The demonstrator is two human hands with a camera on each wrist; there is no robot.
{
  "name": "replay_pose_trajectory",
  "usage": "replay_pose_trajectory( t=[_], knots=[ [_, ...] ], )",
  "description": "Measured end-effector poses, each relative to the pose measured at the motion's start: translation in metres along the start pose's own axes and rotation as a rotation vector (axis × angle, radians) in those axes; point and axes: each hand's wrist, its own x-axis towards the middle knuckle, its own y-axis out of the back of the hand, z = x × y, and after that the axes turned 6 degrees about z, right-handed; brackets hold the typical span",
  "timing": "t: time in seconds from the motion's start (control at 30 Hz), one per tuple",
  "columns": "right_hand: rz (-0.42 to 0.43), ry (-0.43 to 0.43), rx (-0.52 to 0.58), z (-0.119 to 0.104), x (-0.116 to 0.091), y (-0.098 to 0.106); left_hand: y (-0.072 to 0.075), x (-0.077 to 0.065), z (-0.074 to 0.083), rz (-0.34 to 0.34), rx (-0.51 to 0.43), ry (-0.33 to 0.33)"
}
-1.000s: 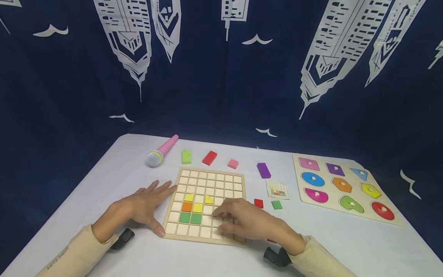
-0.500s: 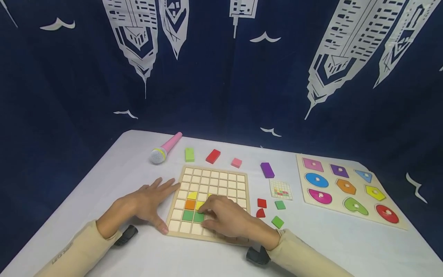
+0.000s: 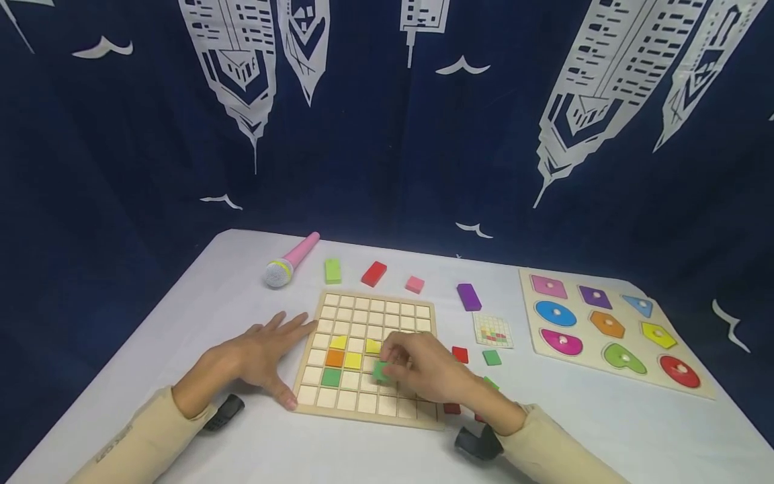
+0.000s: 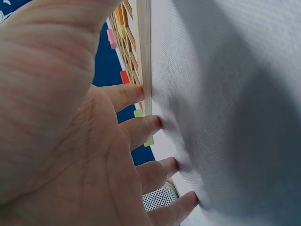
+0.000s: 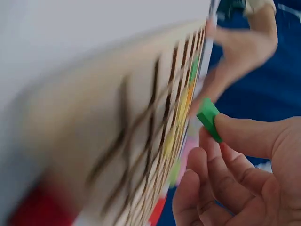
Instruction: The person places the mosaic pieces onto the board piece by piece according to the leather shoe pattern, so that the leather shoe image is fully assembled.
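Note:
My right hand [image 3: 426,368] pinches a green square tile [image 3: 379,371] between thumb and fingertips, above the wooden grid board [image 3: 369,418]. In the right wrist view the green tile [image 5: 208,117] is held tilted, off the board. My left hand [image 3: 260,356] lies with fingers spread at the board's left edge; in the left wrist view its fingertips touch the cloth and the board's side. Set in the grid are another green tile [image 3: 330,377], an orange tile [image 3: 334,357], a yellow square [image 3: 353,361] and two yellow cut-corner pieces [image 3: 337,343], one partly behind the right fingers.
Right of the board lie a pattern card [image 3: 492,331], a red tile [image 3: 460,354], a green tile [image 3: 492,357] and pieces partly under the right wrist. Behind stand a pink microphone [image 3: 293,260] and several coloured blocks [image 3: 374,273]. A shape puzzle board [image 3: 580,351] is far right.
My right hand has moved left to the two green tiles, taken the right one out of its cell and carried it rightward. The left hand stays at the board's edge.

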Motion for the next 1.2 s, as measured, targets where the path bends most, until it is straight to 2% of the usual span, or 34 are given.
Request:
replay_pose_trajectory(
  t=[0.2, 0.33, 0.5, 0.63, 0.77, 0.87, 1.03, 1.2],
  knots=[
    [0.055, -0.185, -0.129, 0.037, -0.039, 0.046, -0.001, 0.001, 0.000, -0.001, 0.002, 0.007],
    [0.038, -0.273, -0.160, 0.051, -0.056, 0.058, 0.000, 0.001, -0.001, -0.001, 0.004, 0.006],
    [0.009, -0.237, -0.145, 0.060, -0.065, 0.056, -0.001, 0.002, 0.000, -0.005, 0.005, 0.013],
    [0.015, -0.213, -0.198, 0.061, -0.064, 0.057, -0.001, 0.003, 0.000, -0.005, 0.010, 0.014],
    [0.050, -0.212, -0.238, 0.068, -0.052, 0.063, -0.001, 0.002, 0.000, -0.004, 0.009, 0.012],
    [0.052, -0.162, -0.254, 0.078, -0.042, 0.068, -0.001, 0.001, -0.001, -0.003, 0.003, 0.008],
    [-0.019, -0.081, -0.259, 0.094, -0.032, 0.071, -0.002, 0.002, -0.001, -0.006, -0.003, -0.002],
    [-0.055, -0.071, -0.236, 0.097, -0.028, 0.073, -0.002, 0.003, -0.001, -0.006, 0.007, 0.011]
  ],
)
